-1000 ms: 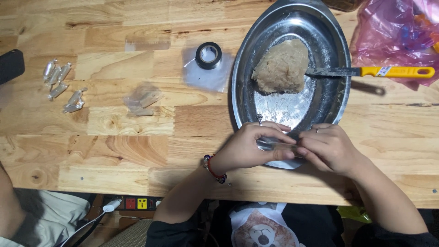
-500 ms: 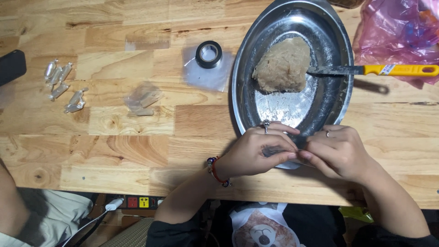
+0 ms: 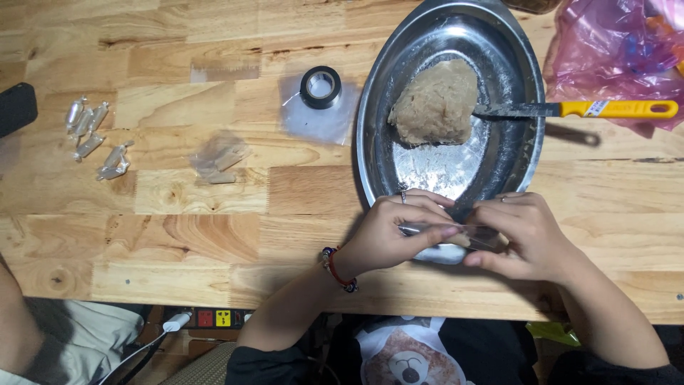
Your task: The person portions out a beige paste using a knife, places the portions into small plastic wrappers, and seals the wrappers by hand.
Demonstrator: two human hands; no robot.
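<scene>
Both hands, left [image 3: 388, 232] and right [image 3: 524, 235], pinch a small clear-wrapped brown piece [image 3: 456, 235] over the oval steel tray's [image 3: 370, 142] near rim, steadying its wrapper ends.

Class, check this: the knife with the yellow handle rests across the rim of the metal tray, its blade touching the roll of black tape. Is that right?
Not quite. In the head view the knife does rest across the tray's rim, but its blade touches the lump of brown dough; the black tape roll sits outside the tray.
</scene>
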